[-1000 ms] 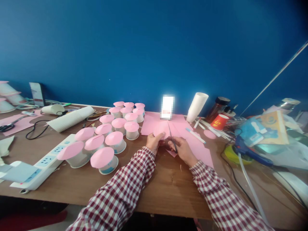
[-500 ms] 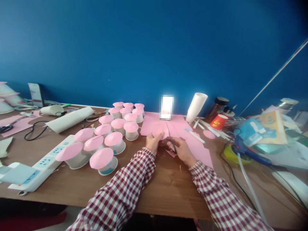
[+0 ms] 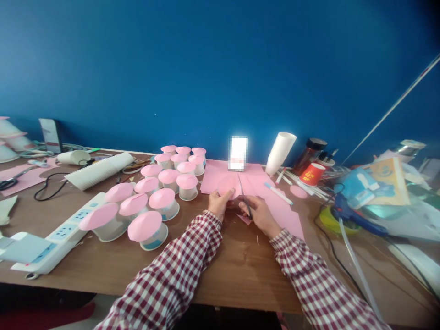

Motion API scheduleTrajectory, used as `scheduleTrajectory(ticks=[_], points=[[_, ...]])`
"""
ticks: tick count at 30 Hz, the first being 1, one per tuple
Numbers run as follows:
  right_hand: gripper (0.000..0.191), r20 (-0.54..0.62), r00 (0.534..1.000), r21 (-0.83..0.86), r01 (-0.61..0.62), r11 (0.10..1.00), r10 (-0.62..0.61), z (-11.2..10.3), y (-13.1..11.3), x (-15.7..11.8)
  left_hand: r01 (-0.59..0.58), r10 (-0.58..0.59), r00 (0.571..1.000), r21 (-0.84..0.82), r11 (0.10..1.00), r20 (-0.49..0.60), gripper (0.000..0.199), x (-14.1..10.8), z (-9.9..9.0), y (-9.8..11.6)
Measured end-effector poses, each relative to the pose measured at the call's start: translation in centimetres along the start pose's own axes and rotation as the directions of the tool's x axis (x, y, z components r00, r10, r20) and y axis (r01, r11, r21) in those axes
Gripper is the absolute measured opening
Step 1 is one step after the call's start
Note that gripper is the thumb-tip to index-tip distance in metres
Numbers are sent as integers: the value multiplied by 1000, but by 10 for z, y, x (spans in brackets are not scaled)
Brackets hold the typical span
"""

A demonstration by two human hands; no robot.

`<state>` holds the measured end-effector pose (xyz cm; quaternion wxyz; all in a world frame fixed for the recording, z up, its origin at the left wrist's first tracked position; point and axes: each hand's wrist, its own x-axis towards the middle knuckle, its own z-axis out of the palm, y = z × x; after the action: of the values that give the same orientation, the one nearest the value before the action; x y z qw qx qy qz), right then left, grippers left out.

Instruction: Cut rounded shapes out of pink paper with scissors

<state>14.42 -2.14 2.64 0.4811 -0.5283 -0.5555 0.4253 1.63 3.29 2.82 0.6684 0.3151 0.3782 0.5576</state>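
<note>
My left hand (image 3: pixel 220 203) pinches a round pink paper disc (image 3: pixel 227 185), thumb on top. In my right hand (image 3: pixel 258 211) is a pair of scissors (image 3: pixel 248 207), its blades pointing away from me along the right edge of the disc. Whether the blades touch the paper I cannot tell. Pink paper sheets (image 3: pixel 215 170) lie under and behind both hands, and a small pink scrap (image 3: pixel 244 219) is just below them. To the left stand several upturned paper cups (image 3: pixel 151 236), each topped with a pink paper disc (image 3: pixel 145 225).
A white power strip (image 3: pixel 74 224) and stacked paper cups (image 3: pixel 99 172) lie on the left. Behind, a bright phone-like screen (image 3: pixel 238 153) leans by the wall. Rightward are a cup stack (image 3: pixel 280 153), a marker (image 3: pixel 278 194), a red cup (image 3: pixel 312 175) and a blue glue gun (image 3: pixel 359 217).
Hardly anything differs. The scissors and the disc have shifted very slightly against each other; both hands keep their places and grips.
</note>
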Motion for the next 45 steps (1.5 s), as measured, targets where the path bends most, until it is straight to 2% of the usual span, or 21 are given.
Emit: scheduleTrajectory(ticks=[10, 29, 45], points=[[40, 6, 1000, 22, 20, 1000, -20, -1, 2, 0, 12, -12, 999, 2, 1000, 31, 37, -1, -1, 0], [42, -16, 999, -64, 44, 997, -45, -2, -1, 0, 21, -21, 1000, 10, 1000, 12, 37, 2, -2, -2], [42, -14, 1000, -42, 22, 999, -23, -1, -3, -1, 21, -21, 1000, 10, 1000, 0, 35, 2, -1, -2]])
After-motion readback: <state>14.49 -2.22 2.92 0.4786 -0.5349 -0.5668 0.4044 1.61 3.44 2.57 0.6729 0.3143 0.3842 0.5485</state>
